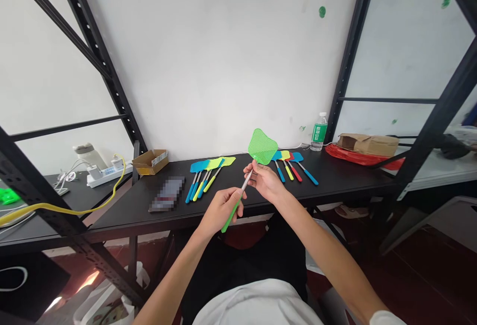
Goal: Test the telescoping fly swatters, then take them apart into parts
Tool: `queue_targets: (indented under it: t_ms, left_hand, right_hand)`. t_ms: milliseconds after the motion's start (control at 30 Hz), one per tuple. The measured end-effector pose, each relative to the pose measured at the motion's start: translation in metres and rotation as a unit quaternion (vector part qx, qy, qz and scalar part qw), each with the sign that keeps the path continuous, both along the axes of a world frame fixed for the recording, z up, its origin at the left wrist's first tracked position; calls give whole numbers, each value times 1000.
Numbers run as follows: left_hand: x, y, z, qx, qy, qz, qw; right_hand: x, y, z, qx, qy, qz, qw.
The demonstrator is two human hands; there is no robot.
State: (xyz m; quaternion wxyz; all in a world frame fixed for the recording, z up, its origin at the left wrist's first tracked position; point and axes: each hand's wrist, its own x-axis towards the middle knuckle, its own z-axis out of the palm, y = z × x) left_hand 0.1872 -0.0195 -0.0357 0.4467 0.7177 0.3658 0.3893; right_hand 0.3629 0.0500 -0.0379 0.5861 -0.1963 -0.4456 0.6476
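No text reads for sure. Bottle (318, 138) on the desk (238, 208): green label (319, 132), white characters, look Chinese, too small to make out. Small open carton (146, 166), also on the desk: pale label (161, 157) with fine dark print, illegible at this size. Phone (167, 194) screen is pixelated, so whatever it shows can't be read.

Head-worn view looks forward and steeply down, fairly close.

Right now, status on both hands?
Left hand closed on green swatter's handle. Right hand gripping near its head. Swatter raised, tilted. Nothing visibly blocking it.
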Motion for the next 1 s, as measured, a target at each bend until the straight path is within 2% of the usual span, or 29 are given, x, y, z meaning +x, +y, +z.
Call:
queue_targets:
  t_ms: [200, 333, 400, 500, 600, 733, 867, 1000]
  left_hand:
    - [-5, -7, 8, 95, 120, 72, 986]
    - [-12, -12, 14, 142, 194, 73, 968]
    - [-14, -13, 17, 165, 229, 72, 956]
    - [-16, -14, 20, 188, 263, 74, 943]
    - [-18, -12, 20, 189, 275, 84, 939]
    - [-25, -6, 17, 211, 291, 159, 919]
    - [-31, 0, 14, 232, 312, 224, 894]
    - [-27, 1, 11, 239, 320, 211, 893]
  right_hand:
    - [8, 5, 5, -16, 17, -65, 998]
    - [36, 17, 11, -60, 68, -148, 985]
    - [51, 22, 12, -61, 69, -164, 982]
    - [60, 23, 13, -43, 67, -164, 983]
    - [57, 18, 17, -36, 63, -167, 983]
    - [49, 12, 19, -27, -1, -131, 991]
    - [38, 12, 11, 14, -59, -113, 992]
    - [24, 11, 3, 39, -103, -107, 988]
